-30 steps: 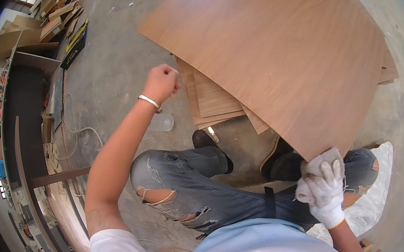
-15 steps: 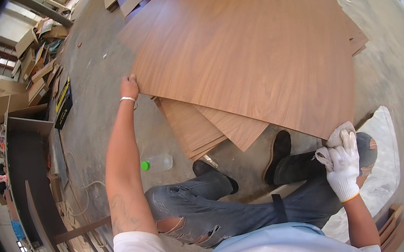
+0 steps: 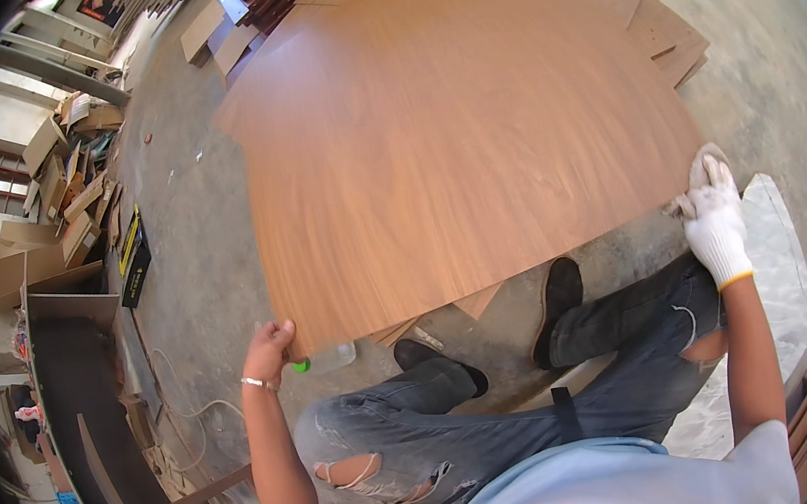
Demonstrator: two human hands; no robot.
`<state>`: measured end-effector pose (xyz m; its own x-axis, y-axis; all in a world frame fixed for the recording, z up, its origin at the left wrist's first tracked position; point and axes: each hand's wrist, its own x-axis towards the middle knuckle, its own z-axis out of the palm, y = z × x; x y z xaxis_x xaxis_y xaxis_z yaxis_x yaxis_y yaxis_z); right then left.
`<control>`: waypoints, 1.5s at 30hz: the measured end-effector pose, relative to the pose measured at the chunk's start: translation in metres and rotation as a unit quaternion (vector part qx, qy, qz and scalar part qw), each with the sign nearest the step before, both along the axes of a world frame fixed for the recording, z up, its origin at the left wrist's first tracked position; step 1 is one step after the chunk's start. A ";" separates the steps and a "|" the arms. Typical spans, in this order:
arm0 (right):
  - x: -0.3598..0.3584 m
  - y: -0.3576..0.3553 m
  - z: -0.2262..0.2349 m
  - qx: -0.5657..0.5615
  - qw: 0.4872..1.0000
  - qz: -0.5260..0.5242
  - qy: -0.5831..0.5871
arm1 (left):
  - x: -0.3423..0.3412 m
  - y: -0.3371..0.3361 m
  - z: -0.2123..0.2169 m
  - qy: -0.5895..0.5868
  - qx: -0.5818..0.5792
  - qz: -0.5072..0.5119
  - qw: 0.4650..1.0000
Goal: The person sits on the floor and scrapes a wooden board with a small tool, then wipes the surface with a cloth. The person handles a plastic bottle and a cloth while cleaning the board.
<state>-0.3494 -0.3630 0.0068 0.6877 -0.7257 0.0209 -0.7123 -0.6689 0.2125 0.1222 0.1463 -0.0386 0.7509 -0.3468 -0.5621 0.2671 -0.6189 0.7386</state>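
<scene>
A large wood-grain board [image 3: 471,143] spreads out in front of me, its near edge above my knees. My bare left hand [image 3: 270,353] is closed on the near left corner, thumb on top. A white knitted glove covers my right hand [image 3: 717,219], which is closed on a greyish rag [image 3: 703,163] at the near right corner. The rag touches the board there; whether those fingers also grip the edge is hidden. Beneath the board, corners of more brown panels [image 3: 478,301] stick out near my shoes.
A clear plastic bottle [image 3: 336,357] with a green cap lies beside my left hand. More panels [image 3: 669,38] show at the far right. White sheeting [image 3: 778,266] lies by my right knee. Cardboard scraps [image 3: 66,208], a black-and-yellow box [image 3: 134,260] and a dark frame [image 3: 88,391] occupy the left.
The board has swung round: its near left corner came toward me with my left hand, while its right corner moved away with my gloved hand and the rag. The bottle is now partly covered.
</scene>
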 end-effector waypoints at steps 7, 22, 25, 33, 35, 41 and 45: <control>0.022 -0.068 -0.011 0.119 0.949 -0.108 -0.272 | -0.052 -0.007 0.011 0.020 0.089 -0.094 0.991; 0.122 0.129 -0.048 0.237 0.905 0.289 -0.201 | -0.082 -0.091 0.038 0.052 0.167 -0.141 0.974; 0.138 0.200 -0.057 0.308 0.797 0.415 -0.313 | -0.080 -0.106 0.050 -0.034 0.258 -0.170 0.950; 0.097 0.026 -0.049 0.044 0.919 0.271 -0.283 | -0.129 -0.128 0.086 -0.460 0.161 -0.418 0.766; 0.061 -0.066 -0.063 0.000 0.968 0.040 -0.247 | -0.137 -0.148 0.088 -0.447 0.105 -0.476 0.750; 0.076 -0.080 -0.089 -0.024 0.957 -0.045 -0.285 | -0.165 -0.210 0.085 -0.423 0.033 -0.631 0.650; 0.104 0.080 -0.041 0.219 0.885 0.295 -0.287 | -0.172 -0.220 0.076 -0.399 0.051 -0.665 0.629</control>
<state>-0.2458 -0.2830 -0.0342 0.9165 -0.2686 0.2964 -0.1176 -0.8891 -0.4423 -0.0495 -0.0734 0.0375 -0.1084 -0.9591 -0.2613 -0.9682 0.0422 0.2467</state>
